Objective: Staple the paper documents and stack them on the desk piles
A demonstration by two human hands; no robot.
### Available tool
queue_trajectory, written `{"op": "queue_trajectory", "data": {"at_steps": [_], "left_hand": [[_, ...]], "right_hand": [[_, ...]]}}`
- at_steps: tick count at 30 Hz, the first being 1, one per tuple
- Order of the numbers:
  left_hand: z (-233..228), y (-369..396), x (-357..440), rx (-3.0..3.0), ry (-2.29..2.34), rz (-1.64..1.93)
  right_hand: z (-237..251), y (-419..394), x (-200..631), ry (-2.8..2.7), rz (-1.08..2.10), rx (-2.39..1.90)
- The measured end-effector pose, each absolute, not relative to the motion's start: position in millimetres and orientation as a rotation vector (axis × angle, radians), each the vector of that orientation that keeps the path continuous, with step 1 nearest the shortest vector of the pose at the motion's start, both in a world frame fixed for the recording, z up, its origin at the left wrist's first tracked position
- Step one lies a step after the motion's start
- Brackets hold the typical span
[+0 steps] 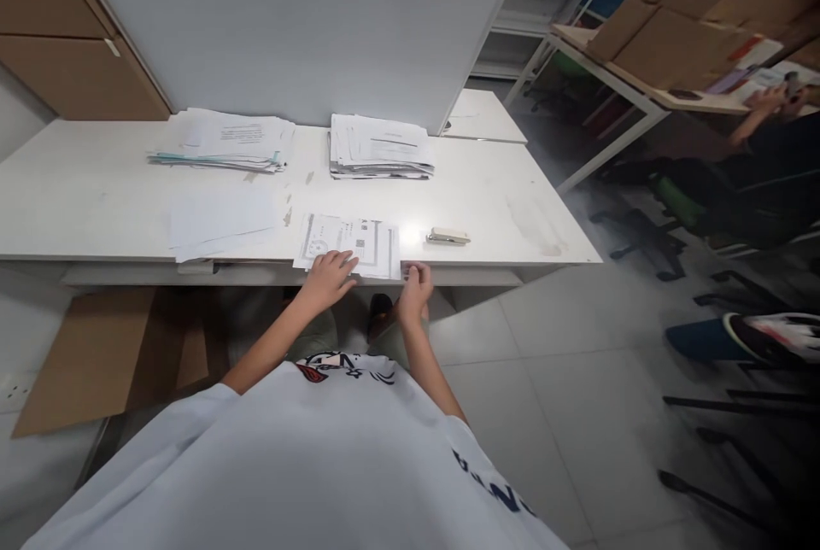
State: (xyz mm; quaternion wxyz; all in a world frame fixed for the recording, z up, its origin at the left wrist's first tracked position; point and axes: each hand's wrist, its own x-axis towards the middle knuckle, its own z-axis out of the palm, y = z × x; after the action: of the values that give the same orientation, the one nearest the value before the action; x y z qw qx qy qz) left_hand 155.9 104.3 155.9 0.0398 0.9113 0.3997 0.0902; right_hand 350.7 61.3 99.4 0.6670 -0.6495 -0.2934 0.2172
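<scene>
Printed sheets (349, 245): at the front edge of the white desk (96, 208), frame centre, left hand (328, 275) flat on their near edge, fingers spread. Right hand (414, 285): pinched on the sheets' lower right corner (fingers curled). Stapler (448, 236): just right of the sheets; two paper stacks (381, 146) further back.

Two paper stacks (221, 140) (381, 146) line the far edge of a white desk (500, 200); blank sheets (218, 221) lie left, a stapler (448, 236) right, cardboard boxes (679, 29) far right.
</scene>
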Motion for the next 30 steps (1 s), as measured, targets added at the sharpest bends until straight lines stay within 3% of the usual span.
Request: {"op": "queue_trajectory", "data": {"at_steps": [7, 19, 26, 30], "left_hand": [[156.8, 104.7, 156.7, 2.833, 1.078, 0.282], [151.8, 102.0, 154.0, 2.806, 0.919, 0.274], [140.9, 113.8, 135.0, 2.486, 1.496, 0.540], [137.8, 108.4, 140.9, 2.511, 1.420, 0.536]], "right_hand": [[82.5, 59.1, 344.7, -0.556, 0.901, -1.505], [85.7, 66.3, 349.8, -0.551, 0.843, -1.416], [90.4, 63.9, 351.4, -0.447, 0.970, -1.373], [98.3, 63.9, 347.6, -0.426, 1.005, -1.339]]}}
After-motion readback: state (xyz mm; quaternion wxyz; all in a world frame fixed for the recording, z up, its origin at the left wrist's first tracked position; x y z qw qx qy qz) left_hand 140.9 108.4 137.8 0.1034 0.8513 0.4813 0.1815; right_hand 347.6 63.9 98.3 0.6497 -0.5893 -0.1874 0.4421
